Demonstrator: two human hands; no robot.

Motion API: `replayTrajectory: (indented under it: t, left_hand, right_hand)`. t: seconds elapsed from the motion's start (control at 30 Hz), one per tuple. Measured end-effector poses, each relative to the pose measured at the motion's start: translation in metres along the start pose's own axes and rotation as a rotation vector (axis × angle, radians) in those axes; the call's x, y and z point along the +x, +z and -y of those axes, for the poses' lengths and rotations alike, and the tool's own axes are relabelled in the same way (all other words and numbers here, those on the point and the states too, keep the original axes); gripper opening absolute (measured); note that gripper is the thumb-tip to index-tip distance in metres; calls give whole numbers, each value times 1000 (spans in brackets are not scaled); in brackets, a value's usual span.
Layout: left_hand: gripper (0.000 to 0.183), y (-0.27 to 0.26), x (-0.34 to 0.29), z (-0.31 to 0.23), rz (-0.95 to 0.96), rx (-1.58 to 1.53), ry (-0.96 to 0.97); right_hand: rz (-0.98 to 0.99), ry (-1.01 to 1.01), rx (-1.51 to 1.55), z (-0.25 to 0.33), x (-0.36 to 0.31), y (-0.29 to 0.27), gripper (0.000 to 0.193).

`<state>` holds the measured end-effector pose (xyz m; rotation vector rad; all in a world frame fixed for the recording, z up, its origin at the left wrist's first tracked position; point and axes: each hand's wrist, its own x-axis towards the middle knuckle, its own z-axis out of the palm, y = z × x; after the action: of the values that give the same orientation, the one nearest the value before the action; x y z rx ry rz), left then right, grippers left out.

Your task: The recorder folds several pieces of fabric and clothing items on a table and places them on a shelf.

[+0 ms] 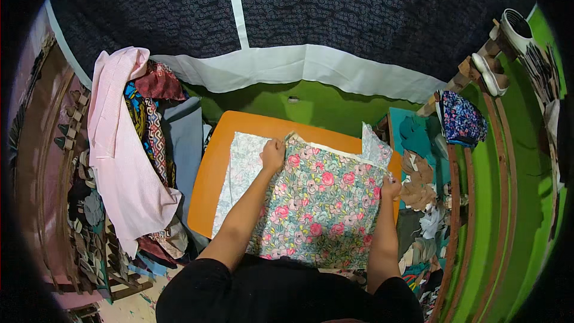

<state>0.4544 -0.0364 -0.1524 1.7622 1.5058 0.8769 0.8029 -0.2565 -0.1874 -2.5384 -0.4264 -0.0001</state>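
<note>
A floral cloth, pink roses on grey-green, is spread between my two hands over the orange tabletop. My left hand is closed at its upper left corner, and my right hand grips its upper right corner. A pale edge runs along the top between them. The cloth's lower part reaches my body. Under its left side lies a paler section of cloth, perhaps the reverse face of the same fabric. Another pale piece sticks up beyond the top edge near my right hand.
Pink cloth and several patterned fabrics hang on the left. To the right, fabric scraps are heaped beside the table, near a dark floral bundle on a wooden rack. A dark patterned curtain hangs beyond, before a green wall.
</note>
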Motion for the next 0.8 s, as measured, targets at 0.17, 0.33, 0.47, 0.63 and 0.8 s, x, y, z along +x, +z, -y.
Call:
replayTrajectory:
  t: [0.17, 0.33, 0.47, 0.63, 0.8]
  left_hand:
    - [11, -58, -50, -43, 20, -387, 202]
    - [20, -108, -123, -13, -174, -738, 416]
    - [37, -171, -164, -14, -334, -742, 459]
    - [31, -259, -206, 53, -450, -473, 326]
    - [26, -376, -224, 123, -142, -443, 360]
  right_hand:
    - [-205, -253, 780, 21, -40, -46, 10]
    - [-396, -49, 961, 3, -101, -111, 33]
    - [-361, -91, 856, -8, -151, -157, 30]
    - [201, -292, 1095, 13, -185, -242, 38]
    - [315, -391, 1250, 44, -210, -305, 66]
